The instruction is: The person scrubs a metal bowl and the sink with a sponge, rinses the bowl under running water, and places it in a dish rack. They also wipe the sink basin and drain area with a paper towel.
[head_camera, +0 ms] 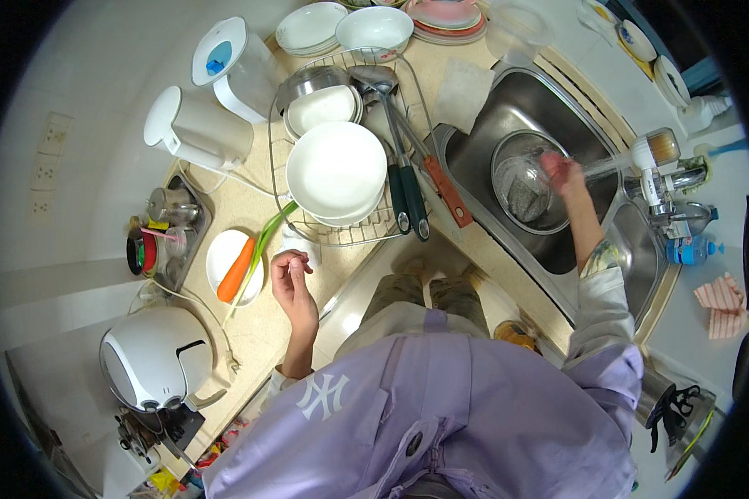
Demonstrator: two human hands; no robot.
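My right hand (560, 173) is under the running water from the filter tap (650, 163), over the rim of a round metal bowl (500, 194) in the sink. Its fingers are blurred; whether they hold anything is unclear. A dark grey lump, wet and not clearly identifiable, lies in the bowl under water. My left hand (294, 284) is raised over the counter edge with fingers curled, and nothing shows in it. Left of it, a carrot (236, 271) and a green onion (261, 249) lie across a small white plate (217, 257).
A wire dish rack (273, 168) holds white bowls (336, 169), spatulas with dark green handles (414, 199) and a utensil with an orange-brown handle (447, 192). White pitchers (200, 128), stacked plates (309, 28), a grey cloth (464, 93) and a white air fryer (156, 355) stand or lie around.
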